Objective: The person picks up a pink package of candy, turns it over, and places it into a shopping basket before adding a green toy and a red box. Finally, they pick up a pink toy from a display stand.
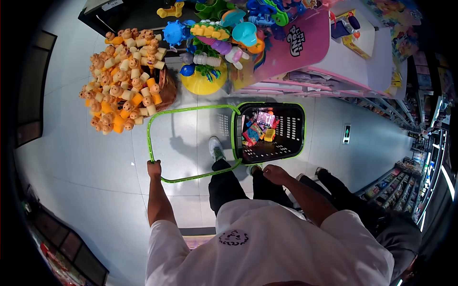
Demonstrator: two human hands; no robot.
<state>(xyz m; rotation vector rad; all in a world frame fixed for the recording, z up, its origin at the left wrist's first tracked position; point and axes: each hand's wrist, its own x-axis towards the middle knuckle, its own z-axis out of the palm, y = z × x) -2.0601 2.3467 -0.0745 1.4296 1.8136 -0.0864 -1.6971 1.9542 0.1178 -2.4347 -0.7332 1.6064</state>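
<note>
My left hand (pixel 154 168) is wrapped round the end of a long green pull handle (pixel 195 108), a loop stretched out to the left above the floor. The handle joins a black shopping basket (pixel 292 128) with a green rim, standing in front of me. Small colourful packaged items (pixel 257 131) lie inside it, including a purple patterned box and something yellow; their exact kinds are too small to tell. My right hand (pixel 274 174) hangs just below the basket's near side, apart from it, its fingers curled closed with no object showing.
A wicker basket (pixel 167 88) heaped with figure-headed toys (pixel 121 81) stands at the front left. Ahead are bright plastic toys (pixel 219 40) and a pink display stand (pixel 303 38). Shelves (pixel 389 190) line the right. Another person in dark clothes (pixel 396 238) stands close on my right.
</note>
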